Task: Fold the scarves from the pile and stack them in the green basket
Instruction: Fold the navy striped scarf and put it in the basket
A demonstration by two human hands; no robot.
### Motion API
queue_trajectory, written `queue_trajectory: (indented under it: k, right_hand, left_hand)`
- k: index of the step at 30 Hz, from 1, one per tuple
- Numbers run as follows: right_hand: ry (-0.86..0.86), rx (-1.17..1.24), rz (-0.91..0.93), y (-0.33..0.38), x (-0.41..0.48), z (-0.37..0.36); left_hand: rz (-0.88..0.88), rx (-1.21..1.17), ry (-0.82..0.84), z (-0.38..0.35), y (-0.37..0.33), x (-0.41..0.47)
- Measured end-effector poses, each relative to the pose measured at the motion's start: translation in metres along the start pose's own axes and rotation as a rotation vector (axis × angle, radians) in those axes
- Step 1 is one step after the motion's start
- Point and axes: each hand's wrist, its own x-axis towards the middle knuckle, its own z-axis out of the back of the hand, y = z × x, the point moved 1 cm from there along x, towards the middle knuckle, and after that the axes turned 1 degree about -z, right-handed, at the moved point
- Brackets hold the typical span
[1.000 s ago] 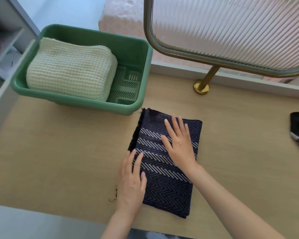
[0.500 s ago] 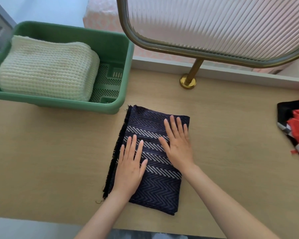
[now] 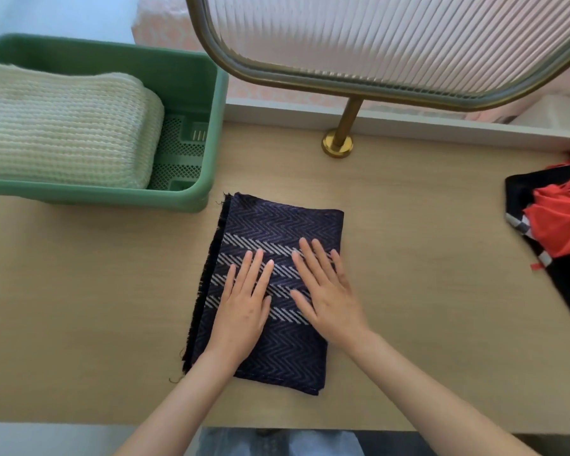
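Scarf, folded navy herringbone, lies pressed beneath flat-fingered left grip and right grip.

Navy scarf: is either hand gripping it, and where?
Nothing is gripped. The left hand and right hand lie flat on the scarf, across its striped middle, fingers straight, pressing it against the table.

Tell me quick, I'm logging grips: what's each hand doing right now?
Left hand: open, fingers straight, pressing flat on the folded navy scarf.
Right hand: open, flat on the same scarf, holding nothing.
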Motion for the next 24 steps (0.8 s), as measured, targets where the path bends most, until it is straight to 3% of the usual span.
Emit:
queue_trajectory:
  k: [4,11,15,17,24]
  right_hand:
    - [0.099,0.014,0.152,0.019,-0.084,-0.024]
    - [0.367,0.182,0.053,0.021,-0.102,-0.017]
    - [0.426,0.196,0.277,-0.002,-0.115,0.007]
    - [0.399,0.165,0.331,-0.014,-0.121,0.004]
    - [0.033,0.121,0.398,-0.009,-0.099,-0.014]
  left_hand:
    - [-0.115,-0.072,0.051,-0.007,0.012,-0.036]
    - [-0.147,-0.082,0.181,-0.004,0.029,-0.051]
    - [-0.265,-0.125,0.236,0.008,0.047,-0.065]
    - [-0.314,-0.153,0.251,0.013,0.056,-0.078]
    - [-0.331,-0.181,0.249,0.014,0.067,-0.094]
